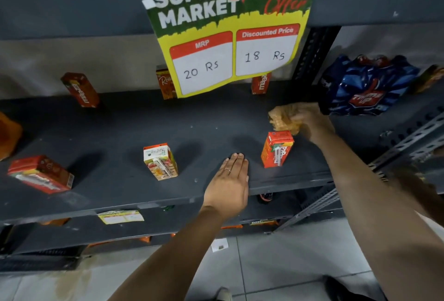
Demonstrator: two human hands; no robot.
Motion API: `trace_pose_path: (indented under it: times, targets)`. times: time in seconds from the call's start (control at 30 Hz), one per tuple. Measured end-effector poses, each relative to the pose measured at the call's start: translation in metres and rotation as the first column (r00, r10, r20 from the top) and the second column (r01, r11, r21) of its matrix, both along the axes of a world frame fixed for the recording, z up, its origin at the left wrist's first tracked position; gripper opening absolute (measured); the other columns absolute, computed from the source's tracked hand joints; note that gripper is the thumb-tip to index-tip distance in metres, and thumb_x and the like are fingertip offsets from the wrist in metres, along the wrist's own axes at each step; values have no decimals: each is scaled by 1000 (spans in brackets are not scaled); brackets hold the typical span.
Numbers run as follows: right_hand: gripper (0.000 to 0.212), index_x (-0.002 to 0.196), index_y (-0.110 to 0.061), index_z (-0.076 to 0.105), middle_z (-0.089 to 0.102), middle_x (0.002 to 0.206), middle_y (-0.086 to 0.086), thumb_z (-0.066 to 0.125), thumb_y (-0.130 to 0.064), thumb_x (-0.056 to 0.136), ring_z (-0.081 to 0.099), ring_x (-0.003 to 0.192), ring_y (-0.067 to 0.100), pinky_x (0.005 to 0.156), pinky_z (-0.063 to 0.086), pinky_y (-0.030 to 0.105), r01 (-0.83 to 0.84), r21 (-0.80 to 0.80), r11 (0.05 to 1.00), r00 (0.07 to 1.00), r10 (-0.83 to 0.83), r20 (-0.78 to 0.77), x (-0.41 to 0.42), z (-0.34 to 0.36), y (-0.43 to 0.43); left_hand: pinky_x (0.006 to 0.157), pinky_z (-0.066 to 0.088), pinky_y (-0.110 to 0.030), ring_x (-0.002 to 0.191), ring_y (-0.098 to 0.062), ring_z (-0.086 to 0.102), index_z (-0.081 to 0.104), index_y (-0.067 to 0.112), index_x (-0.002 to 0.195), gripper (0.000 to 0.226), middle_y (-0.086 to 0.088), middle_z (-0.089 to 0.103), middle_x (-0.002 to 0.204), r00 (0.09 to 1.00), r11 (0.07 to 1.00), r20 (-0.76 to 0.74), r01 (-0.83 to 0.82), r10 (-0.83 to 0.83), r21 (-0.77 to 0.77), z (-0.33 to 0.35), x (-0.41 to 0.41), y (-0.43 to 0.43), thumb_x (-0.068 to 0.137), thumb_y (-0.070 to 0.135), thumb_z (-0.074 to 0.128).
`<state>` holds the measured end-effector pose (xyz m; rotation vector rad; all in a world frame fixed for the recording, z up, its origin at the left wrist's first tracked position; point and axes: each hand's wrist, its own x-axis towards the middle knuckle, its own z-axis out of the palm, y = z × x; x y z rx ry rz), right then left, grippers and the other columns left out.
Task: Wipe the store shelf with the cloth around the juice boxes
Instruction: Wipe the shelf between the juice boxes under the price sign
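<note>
A dark grey store shelf (120, 132) carries several juice boxes. My right hand (312, 124) grips a tan cloth (283, 116), blurred, on the shelf's right side just behind an upright orange juice box (277, 149). My left hand (229, 181) lies flat, palm down, on the shelf's front part, between that box and a white-and-orange juice box (161, 162). A red box (40, 174) lies at the front left. More boxes stand at the back: one on the left (80, 90), and two partly hidden by the sign, one in the middle (164, 85) and one on the right (260, 83).
A yellow-green price sign (230, 29) hangs from the upper shelf over the back. A blue shrink-wrapped bottle pack (365, 86) sits on the neighbouring shelf to the right, beyond a perforated upright (310, 58). An orange pack (8, 134) is at the left edge. Lower shelves and tiled floor lie below.
</note>
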<state>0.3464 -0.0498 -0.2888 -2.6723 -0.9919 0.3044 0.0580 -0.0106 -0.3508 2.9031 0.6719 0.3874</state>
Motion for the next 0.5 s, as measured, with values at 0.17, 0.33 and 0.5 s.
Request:
trace_pose_path:
  times: [0.17,0.33,0.5]
  targets:
    - [33,114,-16,67,68,116,15,44,-9,92,63,103,36,81,51,38,30,-100,995,993,-18,114,-44,-16,-62,118,3,-31,145,-27,22,28,1,147,51,-16,29,155,1000,1000,9,17,-17,-22,-2,-1,2,101,24,24]
    - [58,123,-29,67,64,131,2,43,8,85,67,99,29,75,54,30,-6,-26,1000,998,8,69,-67,-16,-92,118,1,-29,146,-24,18,25,3,148,51,-14,26,157,1000,999,8,13,-13,-44,-1,-3,2,102,25,22]
    - [53,125,-27,66,58,140,0,49,4,86,60,117,26,95,51,33,-6,-74,997,997,12,77,-86,-14,-107,117,-3,-29,147,-24,15,23,3,149,52,-14,24,158,1000,996,4,25,-25,-81,0,-5,2,102,27,20]
